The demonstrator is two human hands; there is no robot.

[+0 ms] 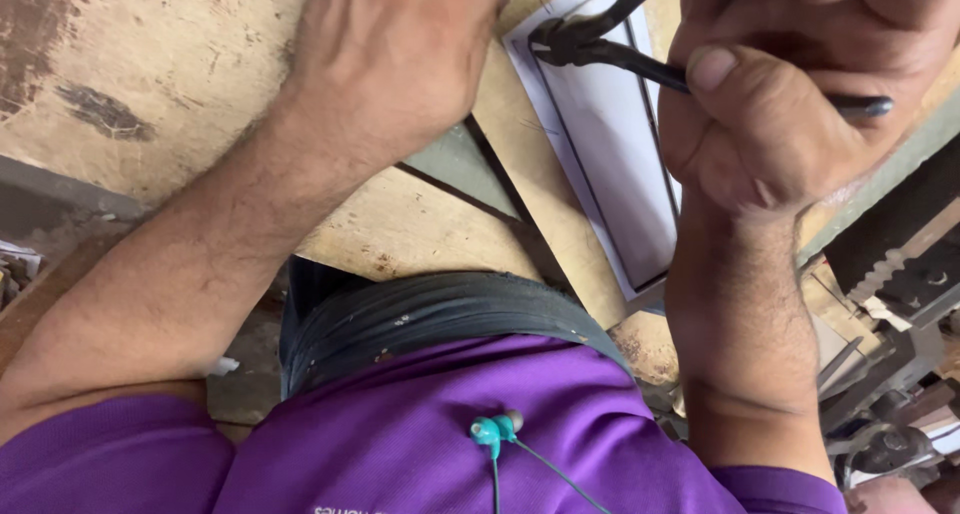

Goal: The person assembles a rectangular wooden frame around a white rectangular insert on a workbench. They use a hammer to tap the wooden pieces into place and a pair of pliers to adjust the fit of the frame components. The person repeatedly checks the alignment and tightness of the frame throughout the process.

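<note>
My right hand (pixel 770 104) is closed around the handles of black pliers (pixel 600 49), whose jaws bite the upper left corner of a white rectangular frame (pixel 615 154). The frame lies on a worn wooden bench top (pixel 170 64). My left hand (pixel 395 54) presses palm down on the bench just left of the frame's top corner; whether its fingers hold the frame is hidden. The pliers' handle ends stick out past my right fist.
A purple shirt (pixel 420 444) and black belt (pixel 440 309) fill the bottom, with a teal earphone (pixel 490 432) dangling on its cord. Metal machine parts and clamps (pixel 900 274) crowd the right edge. Scraps lie at the far left (pixel 15 269).
</note>
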